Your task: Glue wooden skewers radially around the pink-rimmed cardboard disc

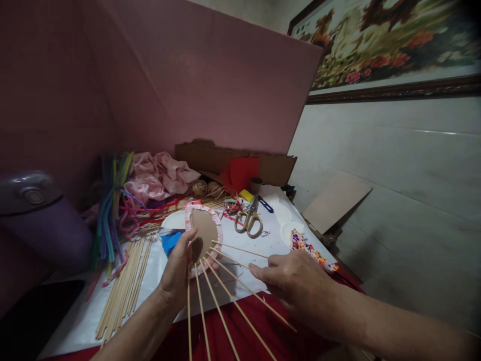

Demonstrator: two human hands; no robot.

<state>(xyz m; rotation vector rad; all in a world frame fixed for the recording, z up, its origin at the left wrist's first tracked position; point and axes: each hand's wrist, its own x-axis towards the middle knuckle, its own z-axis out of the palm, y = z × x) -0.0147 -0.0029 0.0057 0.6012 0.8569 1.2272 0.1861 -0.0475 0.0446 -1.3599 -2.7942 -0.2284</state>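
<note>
My left hand (176,275) grips the left edge of a cardboard piece (206,225), its thumb lying on the brown face. Gathered pink patterned fabric (219,231) runs round the rim of this rounded piece. Several thin wooden sticks (219,306) fan out from its lower edge towards me. On the right, my right hand (296,276) has its fingers closed around the outer part of the uppermost stick (240,249). Its index fingertip is close to the stick below; whether they touch I cannot tell.
Loose sticks (122,288) lie at left beside pipe cleaners (105,220) and a purple container (45,230). Behind are pink satin cloth (158,175), twine (199,188), scissors (248,223) and a blue cutter (266,204). Floral fabric (313,253) lies beyond my right hand.
</note>
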